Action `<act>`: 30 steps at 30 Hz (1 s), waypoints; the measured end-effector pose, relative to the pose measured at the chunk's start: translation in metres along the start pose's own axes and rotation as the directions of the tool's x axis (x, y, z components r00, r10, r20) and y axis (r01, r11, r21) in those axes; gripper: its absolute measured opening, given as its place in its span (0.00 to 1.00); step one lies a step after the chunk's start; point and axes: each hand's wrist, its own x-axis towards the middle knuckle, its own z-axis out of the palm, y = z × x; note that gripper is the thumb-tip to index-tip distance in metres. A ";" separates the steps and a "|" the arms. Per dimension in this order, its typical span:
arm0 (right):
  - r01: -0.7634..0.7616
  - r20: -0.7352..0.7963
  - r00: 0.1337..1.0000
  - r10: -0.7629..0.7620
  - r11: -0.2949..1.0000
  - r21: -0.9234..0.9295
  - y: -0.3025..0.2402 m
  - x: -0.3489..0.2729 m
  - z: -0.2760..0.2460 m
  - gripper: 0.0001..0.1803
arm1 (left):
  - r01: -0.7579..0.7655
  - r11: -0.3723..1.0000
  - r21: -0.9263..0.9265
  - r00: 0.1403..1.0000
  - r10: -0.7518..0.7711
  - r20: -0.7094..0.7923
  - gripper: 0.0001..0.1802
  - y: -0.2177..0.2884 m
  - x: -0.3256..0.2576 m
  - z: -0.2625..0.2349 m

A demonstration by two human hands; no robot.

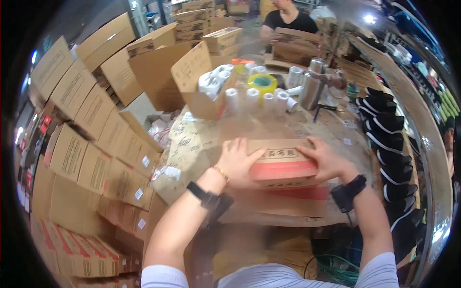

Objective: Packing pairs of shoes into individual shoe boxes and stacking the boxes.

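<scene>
A brown and red cardboard shoe box [283,169] is held over the near part of the worktable. My left hand [240,163] grips its left end, thumb on top. At the opposite end, my right hand [330,161] has its fingers on the corner and side. The box looks closed, and what is inside cannot be seen. Just below it, towards the table's front edge, lies another brown and red cardboard piece [300,205]; whether it is a flat sheet or a box is unclear from the blur. Both wrists wear dark strapped devices.
Paper label rolls [252,97], a yellow tape roll [262,82] and a steel flask [313,85] stand at the table's back. Black shoes [391,144] line the right side. Stacked cartons [96,156] fill the left. Across the table, a person [293,20] handles a carton [295,46].
</scene>
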 end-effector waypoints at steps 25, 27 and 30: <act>0.470 -0.423 0.882 -0.207 0.348 0.811 -0.220 0.027 0.121 0.33 | 0.228 0.271 -0.935 0.293 -0.935 -0.200 0.54 0.027 -0.489 -0.114; 0.485 -0.428 0.873 -0.233 0.341 0.805 -0.227 0.033 0.121 0.31 | 0.623 0.469 -0.626 0.295 -0.882 -0.367 0.58 0.031 -0.486 -0.134; 0.453 -0.392 0.890 -0.232 0.361 0.815 -0.228 0.033 0.126 0.28 | 0.940 0.313 0.137 0.341 -0.864 -0.370 0.58 0.006 -0.466 -0.096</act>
